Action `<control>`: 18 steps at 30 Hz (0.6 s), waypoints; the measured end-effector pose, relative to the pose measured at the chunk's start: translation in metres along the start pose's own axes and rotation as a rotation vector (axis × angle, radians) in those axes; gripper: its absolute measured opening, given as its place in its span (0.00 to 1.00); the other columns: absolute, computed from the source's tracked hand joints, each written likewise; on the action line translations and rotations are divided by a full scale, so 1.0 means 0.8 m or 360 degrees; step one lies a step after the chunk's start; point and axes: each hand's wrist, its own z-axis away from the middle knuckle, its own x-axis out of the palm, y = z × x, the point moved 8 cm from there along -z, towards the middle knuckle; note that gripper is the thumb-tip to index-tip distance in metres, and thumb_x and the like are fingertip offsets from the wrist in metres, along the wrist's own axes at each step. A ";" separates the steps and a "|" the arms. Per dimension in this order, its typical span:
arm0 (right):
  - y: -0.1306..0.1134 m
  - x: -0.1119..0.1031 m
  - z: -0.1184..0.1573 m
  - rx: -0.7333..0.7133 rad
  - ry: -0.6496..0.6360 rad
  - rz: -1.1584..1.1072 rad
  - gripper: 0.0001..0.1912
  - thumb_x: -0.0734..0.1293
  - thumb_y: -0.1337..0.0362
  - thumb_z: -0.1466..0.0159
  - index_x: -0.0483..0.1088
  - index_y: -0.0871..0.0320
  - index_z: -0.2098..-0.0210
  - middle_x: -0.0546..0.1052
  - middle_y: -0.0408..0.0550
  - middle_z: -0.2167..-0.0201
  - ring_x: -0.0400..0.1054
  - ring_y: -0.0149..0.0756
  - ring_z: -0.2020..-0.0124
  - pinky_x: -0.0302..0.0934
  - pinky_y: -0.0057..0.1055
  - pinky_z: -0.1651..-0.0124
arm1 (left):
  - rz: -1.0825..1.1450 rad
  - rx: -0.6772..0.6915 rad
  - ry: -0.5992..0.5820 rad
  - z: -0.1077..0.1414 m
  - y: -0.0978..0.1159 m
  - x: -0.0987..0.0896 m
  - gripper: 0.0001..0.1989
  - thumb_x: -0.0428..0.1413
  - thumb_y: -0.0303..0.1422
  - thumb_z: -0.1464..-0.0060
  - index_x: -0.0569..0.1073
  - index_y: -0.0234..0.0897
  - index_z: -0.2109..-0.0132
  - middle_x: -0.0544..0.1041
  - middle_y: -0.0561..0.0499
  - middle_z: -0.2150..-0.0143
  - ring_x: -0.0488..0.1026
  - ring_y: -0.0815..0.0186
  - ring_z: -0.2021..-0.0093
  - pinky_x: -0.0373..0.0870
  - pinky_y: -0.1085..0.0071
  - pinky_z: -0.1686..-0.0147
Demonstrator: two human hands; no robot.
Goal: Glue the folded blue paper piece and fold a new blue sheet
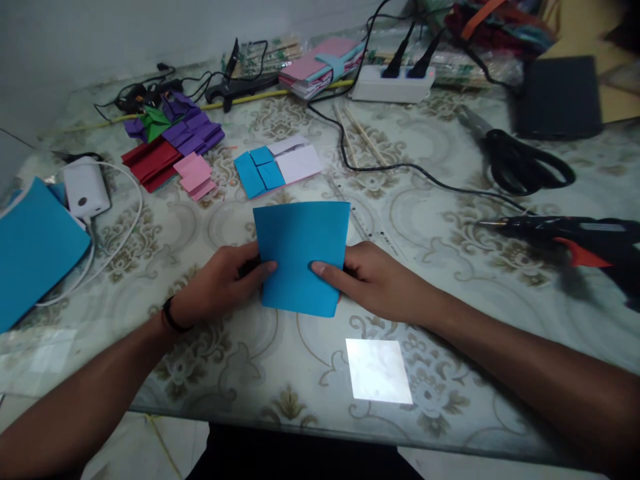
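Observation:
A blue sheet of paper [303,250] is held up above the patterned table, roughly upright and facing me. My left hand [225,280] grips its left edge, thumb on the front and fingers behind. On the right edge, my right hand [375,277] pinches it the same way. The fingers behind the paper are mostly hidden. Just beyond it lies a folded blue and white paper piece [260,170]. Small folded pieces in pink [195,177], red [153,163] and purple [195,133] lie farther left.
Scissors [520,160] and a black glue gun [565,233] lie at the right. A power strip [393,83] with cables stands at the back. More blue paper [37,250] and a white device [86,187] are at the left. The table [280,387] reaches toward me.

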 end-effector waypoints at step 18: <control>0.000 0.000 0.001 0.0022 -0.0006 0.0000 0.27 0.62 0.48 0.27 0.63 0.57 0.78 0.69 0.39 0.82 0.62 0.26 0.81 0.54 0.23 0.78 | 0.0002 0.0041 0.0023 -0.001 0.004 -0.002 0.17 0.53 0.42 0.31 0.67 0.37 0.68 0.66 0.57 0.76 0.62 0.70 0.76 0.57 0.70 0.77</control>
